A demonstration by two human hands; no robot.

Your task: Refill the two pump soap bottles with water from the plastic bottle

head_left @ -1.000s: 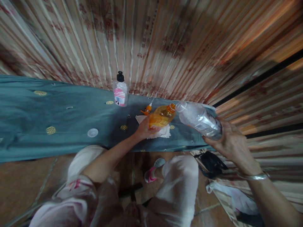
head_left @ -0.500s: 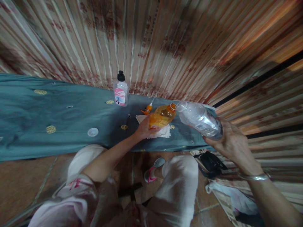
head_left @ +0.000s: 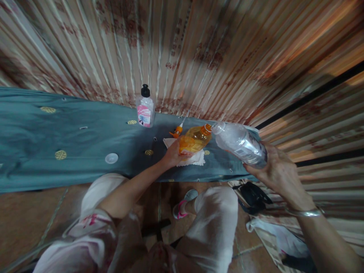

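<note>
Left hand [head_left: 172, 153] is clamped around a tilted amber bottle [head_left: 196, 138]; a clear bottle [head_left: 236, 141] is gripped by the right hand [head_left: 275, 168], its mouth held at the amber bottle's. Under the amber bottle, a white cloth [head_left: 196, 159] is laid on the teal surface [head_left: 85, 151]; to that bottle's left are seen an orange pump head [head_left: 178, 131], a black-capped bottle [head_left: 145, 112] and a white disc [head_left: 112, 158].

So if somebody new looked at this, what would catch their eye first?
Most likely the orange bottle in the left hand, its mouth right at that of the clear bottle held tilted in the right hand. Next, perhaps, the black-capped bottle standing on the blue-green cloth, farther left, and the pleated curtain behind it.
</note>
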